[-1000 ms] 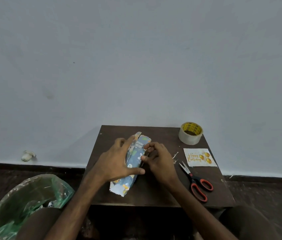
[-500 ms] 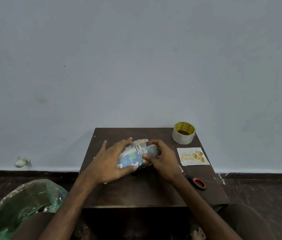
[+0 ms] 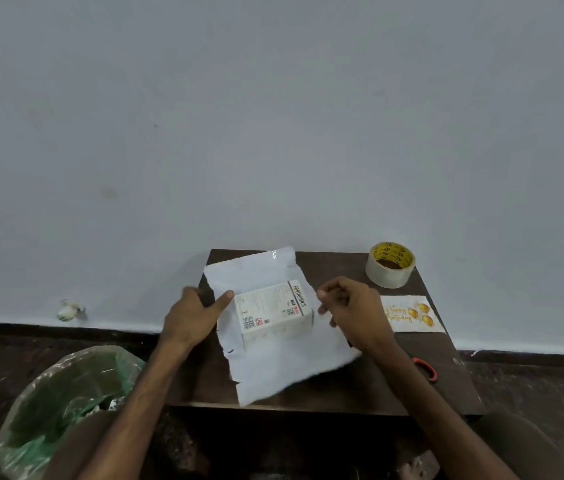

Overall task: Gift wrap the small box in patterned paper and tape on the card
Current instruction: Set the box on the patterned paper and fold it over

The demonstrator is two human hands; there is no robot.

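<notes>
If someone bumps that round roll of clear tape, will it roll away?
Probably not: the round roll of clear tape lies flat on the dark brown table, so a bump would likely slide it. Stood on its edge, it could roll.

One view only: your head cam, wide-angle, worn on you, pointing forward and a bit down. It faces the pale wall [image 3: 273,116] square on, and the wall takes up well over the top half of the frame. The small dark table [image 3: 342,389] sits low and centre, seen from above and from its near side, with its far edge by the wall. It's close, within your reach. Both forearms come in from the bottom edge, with your left hand [image 3: 190,317] and right hand [image 3: 356,310] over the tabletop. The green-lined bin [image 3: 66,393] is lower left, cut by the frame. Dark floor [image 3: 14,341] runs along both sides.
</notes>
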